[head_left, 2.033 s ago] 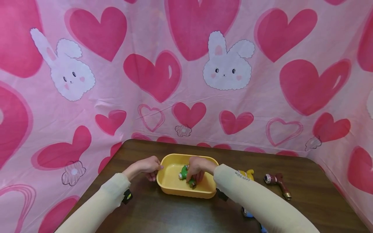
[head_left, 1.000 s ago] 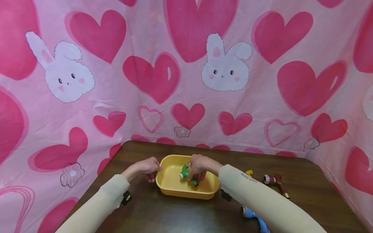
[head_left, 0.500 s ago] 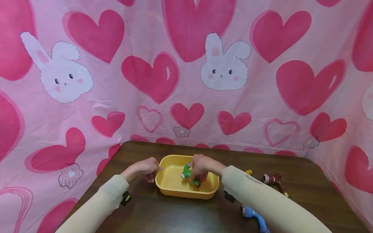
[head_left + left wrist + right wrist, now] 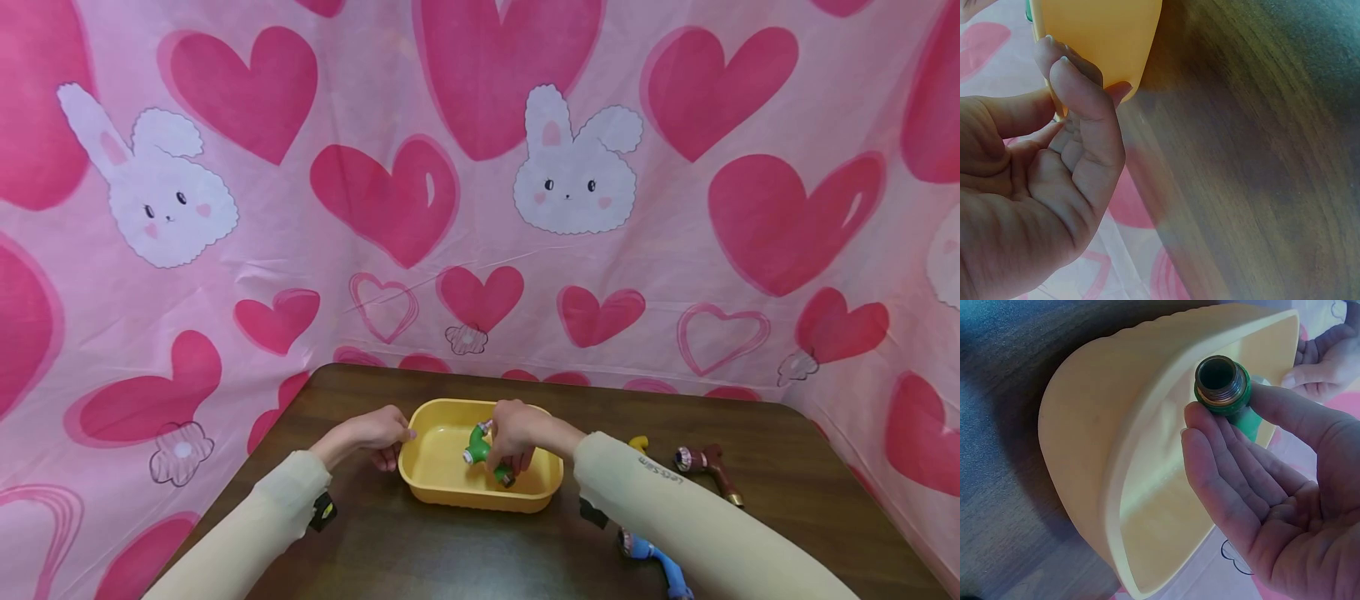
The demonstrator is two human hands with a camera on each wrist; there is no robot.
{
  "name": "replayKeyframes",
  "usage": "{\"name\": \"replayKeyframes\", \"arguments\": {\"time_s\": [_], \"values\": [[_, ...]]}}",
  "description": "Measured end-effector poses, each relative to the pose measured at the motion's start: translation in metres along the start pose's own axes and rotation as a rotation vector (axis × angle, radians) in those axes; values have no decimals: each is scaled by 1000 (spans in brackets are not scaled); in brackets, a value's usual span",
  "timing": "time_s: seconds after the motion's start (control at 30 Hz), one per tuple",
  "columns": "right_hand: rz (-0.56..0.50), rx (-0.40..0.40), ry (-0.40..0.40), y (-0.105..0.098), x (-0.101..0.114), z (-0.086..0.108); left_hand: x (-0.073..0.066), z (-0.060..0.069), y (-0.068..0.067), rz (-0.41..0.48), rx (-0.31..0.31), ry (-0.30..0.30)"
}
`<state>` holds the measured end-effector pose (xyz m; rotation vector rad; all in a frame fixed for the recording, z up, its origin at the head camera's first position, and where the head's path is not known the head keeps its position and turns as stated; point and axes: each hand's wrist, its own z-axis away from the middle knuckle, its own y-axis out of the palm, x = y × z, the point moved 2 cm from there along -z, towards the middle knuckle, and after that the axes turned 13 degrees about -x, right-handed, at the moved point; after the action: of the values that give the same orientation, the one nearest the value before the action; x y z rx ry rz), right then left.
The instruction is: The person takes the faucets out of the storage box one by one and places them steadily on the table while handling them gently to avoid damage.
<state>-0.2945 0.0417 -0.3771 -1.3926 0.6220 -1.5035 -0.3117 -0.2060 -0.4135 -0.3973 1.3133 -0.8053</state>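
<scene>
A yellow plastic basin (image 4: 480, 501) stands on the dark wooden table. My left hand (image 4: 380, 432) pinches its left rim between thumb and fingers; the left wrist view shows the basin wall (image 4: 1104, 37) held there. Over the inside of the basin, my right hand (image 4: 514, 435) grips a green branched pipe fitting (image 4: 477, 447). One end of the fitting (image 4: 1219, 381) faces the right wrist camera, with an open metal thread, between thumb and fingertips. My fingers hide the fitting's middle. Whether it touches the basin's bottom, I cannot tell.
Right of the basin lie a maroon fitting (image 4: 712, 471) with metal ends and a blue one (image 4: 652, 554), partly under the right sleeve. A yellow fitting (image 4: 639, 442) shows mostly hidden behind that sleeve. Pink heart-patterned cloth (image 4: 480, 208) hangs around the table (image 4: 360, 392).
My right hand and the green fitting have shifted slightly to the right within the basin. As the right sleeve moved, more of the blue fitting came into view. The left hand keeps its hold.
</scene>
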Motion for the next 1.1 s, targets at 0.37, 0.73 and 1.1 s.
{"name": "replayKeyframes", "arguments": {"time_s": [0.37,0.73,1.1], "values": [[2,-6,-28,-6,-3,3,-1,0,0,-3,0,1],[8,-6,-25,-12,-3,8,-1,0,0,12,1,-3],[-37,2,-11,-12,-9,11,-1,2,0,7,4,1]]}}
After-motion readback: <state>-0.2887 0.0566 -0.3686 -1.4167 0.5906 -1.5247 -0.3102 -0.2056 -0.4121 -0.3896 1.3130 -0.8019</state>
